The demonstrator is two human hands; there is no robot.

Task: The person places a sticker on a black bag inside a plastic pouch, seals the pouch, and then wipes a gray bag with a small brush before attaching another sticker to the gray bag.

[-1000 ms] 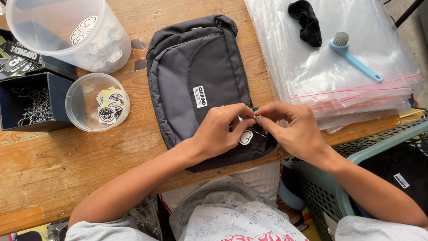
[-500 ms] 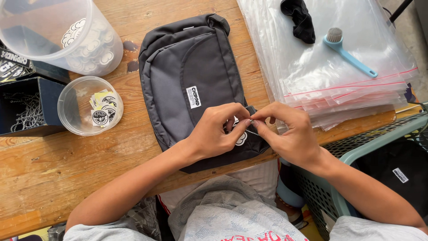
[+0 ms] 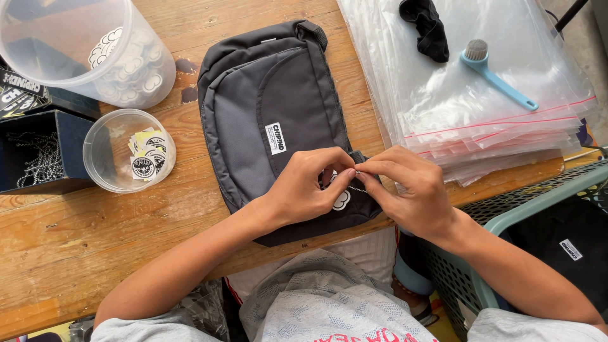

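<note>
I see a dark grey bag (image 3: 272, 120) lying on the wooden bench (image 3: 76, 253), a small white rectangular label (image 3: 275, 138) on its front, with a stack of clear zip bags (image 3: 494, 126) with pink seal lines to its right and a round clear tub of stickers (image 3: 130, 151) to its left. At the bag's near edge my left hand (image 3: 304, 190) and right hand (image 3: 411, 193) meet, fingertips pressed together, pinching a thin metal chain (image 3: 356, 187) beside a white tag (image 3: 342, 199).
</note>
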